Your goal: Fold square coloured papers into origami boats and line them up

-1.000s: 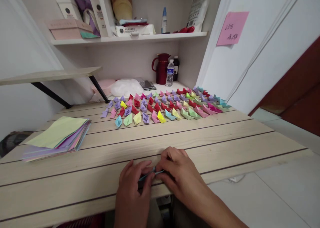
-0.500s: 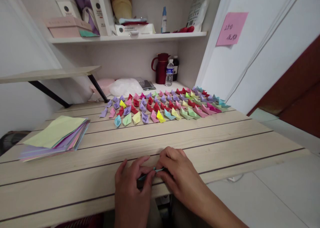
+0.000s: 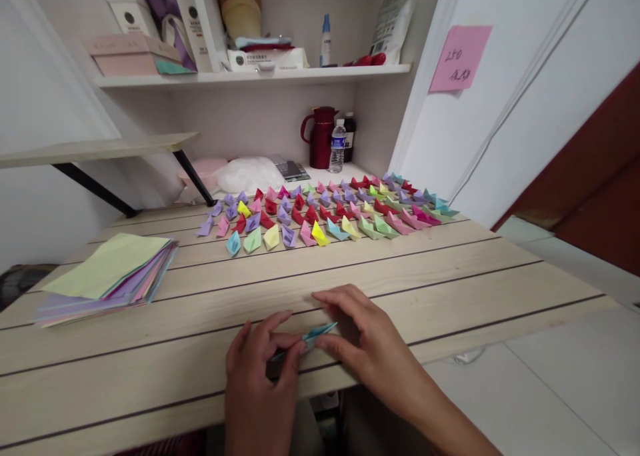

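Observation:
A small piece of folded blue paper [image 3: 320,332] is above the front part of the wooden table, between my two hands. My left hand [image 3: 265,369] pinches its left end between thumb and fingers, which hide that end. My right hand [image 3: 363,336] is at the paper's right end with thumb and fingers spread apart; the thumb is close to the paper's lower edge, and I cannot tell if it touches. Beyond my hands, several rows of small folded paper boats [image 3: 343,229] in many colours stand on the table.
A stack of coloured paper sheets [image 3: 107,269] lies at the left of the wooden table [image 3: 200,296]. Further back are a raised wooden shelf [image 3: 95,148] on black legs, a dark red jug [image 3: 323,136] and a water bottle [image 3: 338,146]. The table's right edge borders a pale floor.
My right hand has let its pinch go: its fingers have lifted and spread away from the blue paper, so more of the paper shows. My left hand keeps its hold.

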The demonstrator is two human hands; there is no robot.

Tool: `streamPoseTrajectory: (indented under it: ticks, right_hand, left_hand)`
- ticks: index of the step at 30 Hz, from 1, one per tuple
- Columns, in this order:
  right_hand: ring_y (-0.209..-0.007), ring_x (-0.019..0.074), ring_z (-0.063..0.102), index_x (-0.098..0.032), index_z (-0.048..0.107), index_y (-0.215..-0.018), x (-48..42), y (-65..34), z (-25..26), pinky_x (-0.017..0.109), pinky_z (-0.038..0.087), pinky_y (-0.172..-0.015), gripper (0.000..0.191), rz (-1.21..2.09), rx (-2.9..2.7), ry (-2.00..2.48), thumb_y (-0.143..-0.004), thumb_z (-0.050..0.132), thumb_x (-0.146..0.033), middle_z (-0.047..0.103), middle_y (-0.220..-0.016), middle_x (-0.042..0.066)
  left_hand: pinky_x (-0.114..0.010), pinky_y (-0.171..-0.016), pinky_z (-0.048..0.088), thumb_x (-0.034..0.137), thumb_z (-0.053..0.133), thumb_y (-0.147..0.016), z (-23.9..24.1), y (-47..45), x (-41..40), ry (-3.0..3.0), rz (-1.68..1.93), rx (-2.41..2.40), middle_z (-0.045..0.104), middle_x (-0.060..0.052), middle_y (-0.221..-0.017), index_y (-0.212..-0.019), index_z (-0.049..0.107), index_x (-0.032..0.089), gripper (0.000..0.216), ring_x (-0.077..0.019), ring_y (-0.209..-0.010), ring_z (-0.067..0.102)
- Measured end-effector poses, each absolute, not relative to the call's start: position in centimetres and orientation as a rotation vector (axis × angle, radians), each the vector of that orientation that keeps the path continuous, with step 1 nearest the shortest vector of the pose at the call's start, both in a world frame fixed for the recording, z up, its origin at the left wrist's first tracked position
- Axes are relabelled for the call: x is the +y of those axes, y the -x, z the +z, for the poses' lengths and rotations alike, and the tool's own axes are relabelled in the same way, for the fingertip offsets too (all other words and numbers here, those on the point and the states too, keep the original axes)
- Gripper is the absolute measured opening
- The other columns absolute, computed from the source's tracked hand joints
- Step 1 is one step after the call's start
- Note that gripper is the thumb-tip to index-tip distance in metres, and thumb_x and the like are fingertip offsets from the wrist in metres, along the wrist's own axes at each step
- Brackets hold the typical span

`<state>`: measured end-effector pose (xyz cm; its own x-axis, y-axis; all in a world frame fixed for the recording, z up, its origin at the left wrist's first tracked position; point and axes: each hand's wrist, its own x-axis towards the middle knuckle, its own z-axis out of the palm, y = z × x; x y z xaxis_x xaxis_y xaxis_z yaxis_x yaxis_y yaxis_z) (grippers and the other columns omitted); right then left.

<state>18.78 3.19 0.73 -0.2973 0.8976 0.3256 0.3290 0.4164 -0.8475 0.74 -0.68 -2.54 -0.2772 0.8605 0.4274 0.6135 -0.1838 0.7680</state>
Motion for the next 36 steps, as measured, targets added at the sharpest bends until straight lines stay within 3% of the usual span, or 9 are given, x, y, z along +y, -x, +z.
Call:
streamPoseTrajectory:
  ticks: [3, 6, 8, 16, 20, 28, 36]
  right_hand:
    - [-0.112, 0.0239, 0.06, -0.029, 0.067, -0.126, 3.2, -18.5, 1.0, 0.036, 0.047, -0.094, 0.06, 0.827, -1.9, 1.087, -0.074, 0.083, -0.003, 0.064, -0.117, 0.004]
    - [-0.094, 0.0227, 0.064, -0.026, 0.076, -0.095, 3.2, -18.3, 1.2, 0.037, 0.044, -0.088, 0.035, 0.772, -1.989, 1.112, -0.071, 0.088, -0.004, 0.069, -0.092, -0.001]
    - [-0.086, 0.0205, 0.063, -0.024, 0.072, -0.08, 3.2, -18.3, 1.2, 0.035, 0.043, -0.084, 0.028, 0.761, -1.974, 1.101, -0.071, 0.087, -0.002, 0.067, -0.081, -0.003]
    - [-0.081, 0.0188, 0.061, -0.023, 0.069, -0.074, 3.1, -18.8, 1.6, 0.033, 0.041, -0.079, 0.019, 0.908, -1.886, 1.024, -0.089, 0.073, -0.013, 0.066, -0.074, -0.003]
    - [-0.085, 0.0211, 0.06, -0.023, 0.067, -0.079, 3.2, -18.7, 1.6, 0.036, 0.042, -0.08, 0.017, 0.862, -1.904, 1.03, -0.093, 0.063, -0.013, 0.066, -0.081, 0.0]
    - [-0.111, 0.0259, 0.057, -0.024, 0.059, -0.098, 3.1, -18.2, 0.6, 0.04, 0.046, -0.094, 0.032, 0.688, -1.863, 1.086, -0.079, 0.059, 0.002, 0.056, -0.114, 0.007]
    - [-0.097, 0.0224, 0.059, -0.027, 0.066, -0.118, 1.6, -18.8, 0.0, 0.038, 0.046, -0.084, 0.035, 0.428, -2.102, 0.735, -0.097, 0.054, -0.002, 0.069, -0.108, 0.004]
  left_hand:
    - [-0.039, -0.079, 0.06, 0.045, 0.069, -0.085, -2.0, -0.3, -0.9, -1.627, 1.36, 1.776, 0.079, 0.0, -0.078, -0.113, 0.07, 0.03, 0.032, -0.0234, -0.082, 0.074]
    - [-0.034, -0.07, 0.06, 0.046, 0.072, -0.083, -1.4, 0.0, -1.1, -1.58, 1.342, 1.723, 0.079, -0.001, -0.078, -0.11, 0.071, 0.029, 0.031, -0.0225, -0.082, 0.074]
    - [-0.034, -0.071, 0.06, 0.046, 0.072, -0.082, -1.2, 0.0, -1.2, -1.554, 1.331, 1.719, 0.08, 0.0, -0.08, -0.107, 0.071, 0.029, 0.03, -0.0219, -0.081, 0.074]
    - [-0.04, -0.085, 0.058, 0.047, 0.07, -0.082, -1.4, -1.0, -1.3, -1.506, 1.358, 1.807, 0.079, 0.001, -0.08, -0.104, 0.072, 0.031, 0.027, -0.0226, -0.082, 0.074]
    - [-0.04, -0.082, 0.059, 0.043, 0.071, -0.08, -1.2, -0.8, -0.8, -1.555, 1.373, 1.831, 0.077, 0.001, -0.075, -0.101, 0.073, 0.03, 0.024, -0.0229, -0.078, 0.073]
    - [-0.041, -0.083, 0.055, 0.021, 0.063, -0.075, 1.1, -1.2, 0.6, -1.595, 1.092, 1.826, 0.074, 0.003, -0.069, -0.092, 0.074, 0.031, 0.023, -0.021, -0.075, 0.073]
    - [-0.037, -0.083, 0.052, 0.02, 0.063, -0.074, 3.1, -0.9, 1.1, -1.619, 0.841, 1.825, 0.076, 0.003, -0.072, -0.098, 0.075, 0.026, 0.027, -0.0192, -0.075, 0.073]
